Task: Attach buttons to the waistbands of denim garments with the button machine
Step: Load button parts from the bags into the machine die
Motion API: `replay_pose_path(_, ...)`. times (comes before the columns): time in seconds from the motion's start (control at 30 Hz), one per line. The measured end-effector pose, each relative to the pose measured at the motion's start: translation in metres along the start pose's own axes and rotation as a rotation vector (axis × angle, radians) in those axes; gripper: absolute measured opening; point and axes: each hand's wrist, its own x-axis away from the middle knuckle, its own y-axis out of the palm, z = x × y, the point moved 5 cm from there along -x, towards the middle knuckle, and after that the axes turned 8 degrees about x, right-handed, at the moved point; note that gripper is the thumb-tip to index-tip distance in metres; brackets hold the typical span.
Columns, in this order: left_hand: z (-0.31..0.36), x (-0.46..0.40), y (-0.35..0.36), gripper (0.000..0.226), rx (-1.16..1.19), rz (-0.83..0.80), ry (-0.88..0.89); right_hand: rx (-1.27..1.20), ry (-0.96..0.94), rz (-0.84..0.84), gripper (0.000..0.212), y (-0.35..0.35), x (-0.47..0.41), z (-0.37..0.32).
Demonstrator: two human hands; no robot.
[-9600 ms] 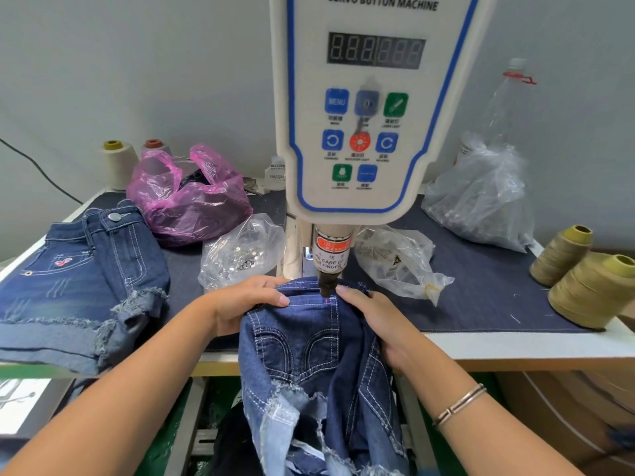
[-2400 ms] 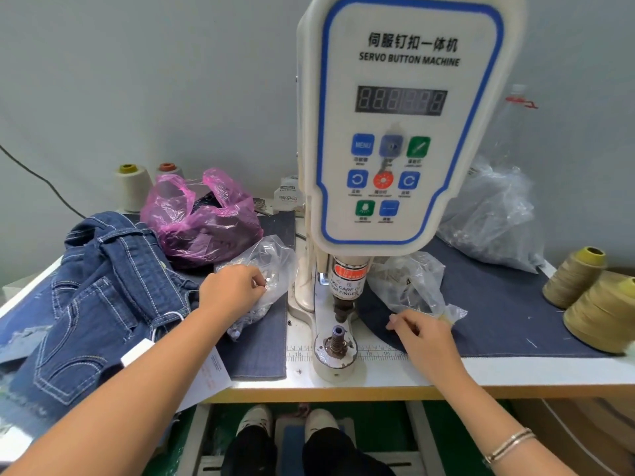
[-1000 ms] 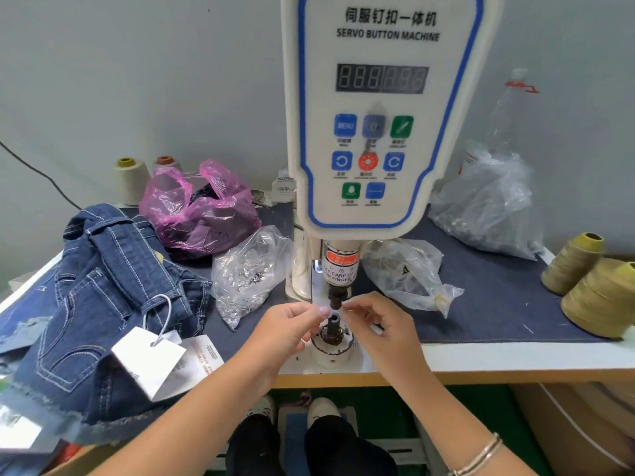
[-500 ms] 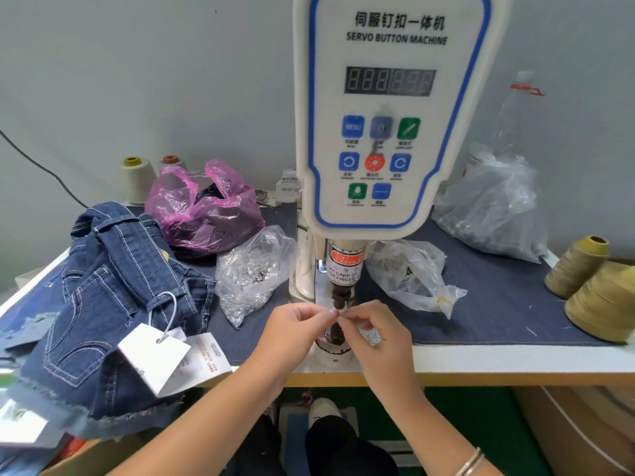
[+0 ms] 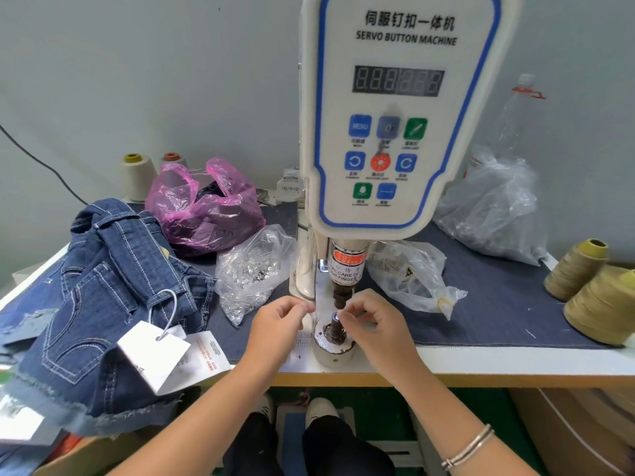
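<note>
The white servo button machine (image 5: 395, 132) stands at the table's middle, its dark punch (image 5: 342, 297) hanging above the round lower die (image 5: 331, 345). My right hand (image 5: 374, 324) pinches a small shiny button part (image 5: 335, 316) on top of the die's post. My left hand (image 5: 278, 324) hovers just left of the punch, its fingers curled and fingertips together, with nothing visible in them. Denim shorts (image 5: 103, 286) with white hang tags (image 5: 151, 352) lie piled at the left edge of the table.
A clear bag of metal parts (image 5: 251, 273) lies left of the machine, another clear bag (image 5: 409, 276) to its right. A pink bag (image 5: 206, 207) and a large clear bag (image 5: 494, 214) sit behind. Olive thread cones (image 5: 604, 304) stand far right.
The shorts left the punch and now lie on the left pile. Both hands took parts from the bags and met at the die; my left hand has drawn slightly left.
</note>
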Motion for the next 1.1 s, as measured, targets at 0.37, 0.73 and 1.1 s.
replay_pose_path(0.37, -0.008, -0.007, -0.004, 0.028, 0.038, 0.004, -0.058, 0.103, -0.073, -0.021, 0.034, -0.007, -0.007, -0.003)
replay_pose_path(0.73, -0.012, -0.010, -0.006, 0.025, 0.055, 0.003, -0.068, 0.030, -0.053, 0.169, 0.024, -0.044, -0.011, -0.003)
replay_pose_path(1.1, -0.015, -0.014, -0.006, 0.030, 0.059, 0.013, -0.071, 1.331, 0.137, -0.127, 0.033, -0.088, -0.056, 0.037)
